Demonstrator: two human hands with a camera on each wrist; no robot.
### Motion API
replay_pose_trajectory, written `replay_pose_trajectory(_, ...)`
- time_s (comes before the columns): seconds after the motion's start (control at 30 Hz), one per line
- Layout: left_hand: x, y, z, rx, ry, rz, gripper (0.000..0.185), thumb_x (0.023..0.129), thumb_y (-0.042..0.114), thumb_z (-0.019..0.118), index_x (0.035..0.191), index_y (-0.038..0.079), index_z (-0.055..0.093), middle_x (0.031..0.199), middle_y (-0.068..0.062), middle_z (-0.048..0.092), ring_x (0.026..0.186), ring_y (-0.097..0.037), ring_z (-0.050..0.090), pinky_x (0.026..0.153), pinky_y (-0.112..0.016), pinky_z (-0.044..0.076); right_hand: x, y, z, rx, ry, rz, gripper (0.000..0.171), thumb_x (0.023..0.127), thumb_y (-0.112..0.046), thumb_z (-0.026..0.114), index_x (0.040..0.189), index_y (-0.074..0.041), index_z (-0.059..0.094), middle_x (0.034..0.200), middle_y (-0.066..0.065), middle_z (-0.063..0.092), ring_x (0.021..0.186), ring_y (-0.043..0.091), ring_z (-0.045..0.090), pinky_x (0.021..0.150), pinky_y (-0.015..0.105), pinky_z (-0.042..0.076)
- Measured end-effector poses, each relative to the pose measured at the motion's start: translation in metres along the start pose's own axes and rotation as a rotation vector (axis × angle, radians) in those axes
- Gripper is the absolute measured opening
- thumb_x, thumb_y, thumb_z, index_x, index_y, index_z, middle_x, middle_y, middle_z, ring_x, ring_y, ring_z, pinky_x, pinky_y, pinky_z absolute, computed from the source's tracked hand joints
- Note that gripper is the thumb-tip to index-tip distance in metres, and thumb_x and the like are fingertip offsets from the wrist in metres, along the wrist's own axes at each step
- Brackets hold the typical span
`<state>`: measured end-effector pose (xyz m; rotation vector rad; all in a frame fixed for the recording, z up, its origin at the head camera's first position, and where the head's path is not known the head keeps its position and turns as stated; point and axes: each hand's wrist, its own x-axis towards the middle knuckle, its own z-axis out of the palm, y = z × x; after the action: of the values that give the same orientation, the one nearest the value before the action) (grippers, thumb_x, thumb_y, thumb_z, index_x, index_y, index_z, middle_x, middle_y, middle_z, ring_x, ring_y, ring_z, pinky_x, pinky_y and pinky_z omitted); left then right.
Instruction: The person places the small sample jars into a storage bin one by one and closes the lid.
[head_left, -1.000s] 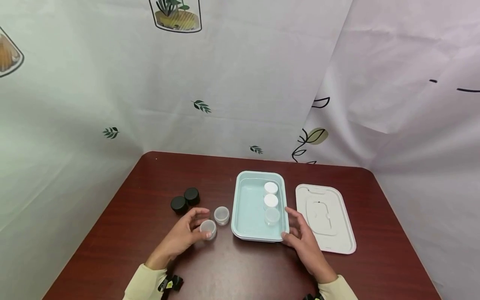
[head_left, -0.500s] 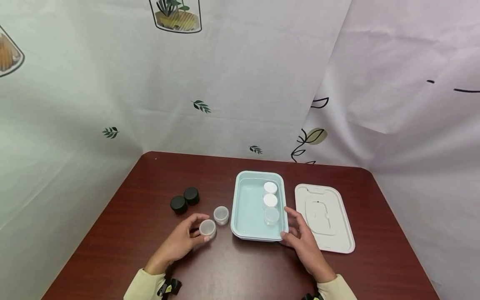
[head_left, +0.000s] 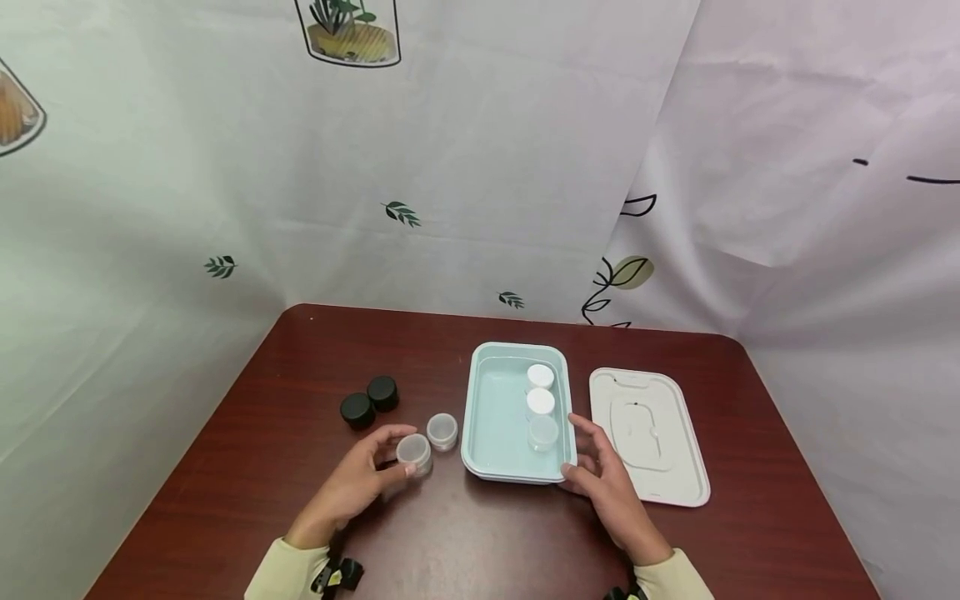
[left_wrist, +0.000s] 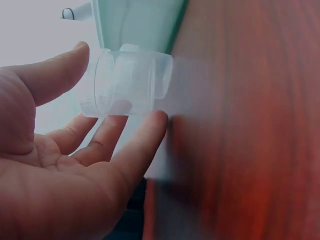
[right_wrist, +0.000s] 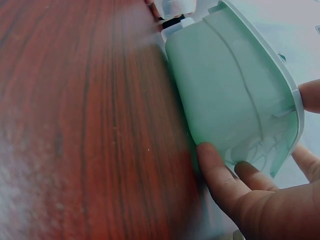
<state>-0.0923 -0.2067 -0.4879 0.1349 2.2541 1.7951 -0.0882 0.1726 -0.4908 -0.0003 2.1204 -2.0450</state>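
My left hand (head_left: pixel 396 455) pinches a small clear lidded jar (head_left: pixel 414 451) between thumb and fingers, just above the dark red table (head_left: pixel 480 533). In the left wrist view the jar (left_wrist: pixel 125 82) sits between the thumb and fingertips of my left hand (left_wrist: pixel 120 86). A pale green tray (head_left: pixel 495 417) lies to the right. My right hand (head_left: pixel 573 447) rests against its near right corner, fingers relaxed. The right wrist view shows the right hand (right_wrist: pixel 257 127) with thumb and fingers touching the tray wall (right_wrist: pixel 225 95). Two white-lidded jars (head_left: pixel 540 376) (head_left: pixel 541 402) and a clear jar (head_left: pixel 543 432) stand in the tray.
A second clear jar (head_left: pixel 442 431) stands just left of the tray. Two black jars (head_left: pixel 357 409) (head_left: pixel 383 392) sit farther left. A white tray lid (head_left: pixel 648 433) lies flat to the right of the tray. Printed curtains hang close behind and beside the table.
My left hand has tightened round the clear jar and raised it slightly. The right hand stays at the tray corner.
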Motion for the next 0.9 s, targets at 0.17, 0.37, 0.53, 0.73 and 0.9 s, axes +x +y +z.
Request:
replay_pose_trajectory(0.17, -0.001, 0.007, -0.005, -0.064, -0.035, -0.009, 0.064, 0.097, 0.01, 0.077, 0.152, -0.004, 0.046, 0.144, -0.028, 0.056, 0.115, -0.016, 0.07, 0.087, -0.028, 0.06, 0.001, 0.001, -0.001, 0.007, -0.012, -0.001, 0.067, 0.1, -0.002, 0.062, 0.159, -0.023, 0.037, 0.148, 0.025, 0.049, 0.118, 0.03, 0.067, 0.085, 0.036, 0.062)
replay_pose_trajectory(0.37, 0.001, 0.021, -0.009, -0.093, -0.088, 0.038, 0.065, 0.098, 0.011, 0.076, 0.152, -0.005, 0.044, 0.141, -0.024, 0.056, 0.109, -0.013, 0.072, 0.089, -0.032, 0.061, 0.002, 0.001, 0.0, 0.017, -0.011, 0.003, 0.068, 0.1, -0.001, 0.061, 0.16, -0.023, 0.037, 0.148, 0.024, 0.049, 0.118, 0.03, 0.066, 0.084, 0.035, 0.062)
replay_pose_trajectory(0.53, 0.005, 0.035, -0.007, -0.088, -0.127, 0.048, 0.063, 0.098, 0.015, 0.077, 0.152, 0.003, 0.048, 0.138, -0.017, 0.058, 0.109, -0.015, 0.072, 0.089, -0.032, 0.06, 0.003, 0.001, 0.001, 0.029, -0.009, 0.001, 0.069, 0.099, 0.001, 0.06, 0.16, -0.022, 0.036, 0.148, 0.025, 0.049, 0.12, 0.032, 0.065, 0.085, 0.037, 0.063)
replay_pose_trajectory(0.73, 0.015, 0.053, 0.003, -0.08, -0.193, 0.062, 0.061, 0.097, 0.016, 0.079, 0.151, 0.01, 0.052, 0.139, -0.015, 0.062, 0.113, -0.017, 0.073, 0.091, -0.03, 0.059, 0.002, 0.0, 0.001, 0.035, -0.012, -0.006, 0.069, 0.099, 0.001, 0.06, 0.16, -0.021, 0.036, 0.147, 0.026, 0.049, 0.123, 0.035, 0.064, 0.085, 0.038, 0.063)
replay_pose_trajectory(0.9, 0.028, 0.068, 0.017, -0.067, -0.247, 0.089, 0.06, 0.095, 0.015, 0.08, 0.15, 0.011, 0.056, 0.136, -0.014, 0.066, 0.115, -0.023, 0.072, 0.091, -0.031, 0.059, 0.003, 0.0, 0.001, 0.029, -0.008, -0.002, 0.069, 0.099, 0.001, 0.06, 0.16, -0.022, 0.036, 0.147, 0.025, 0.049, 0.123, 0.036, 0.064, 0.085, 0.037, 0.063)
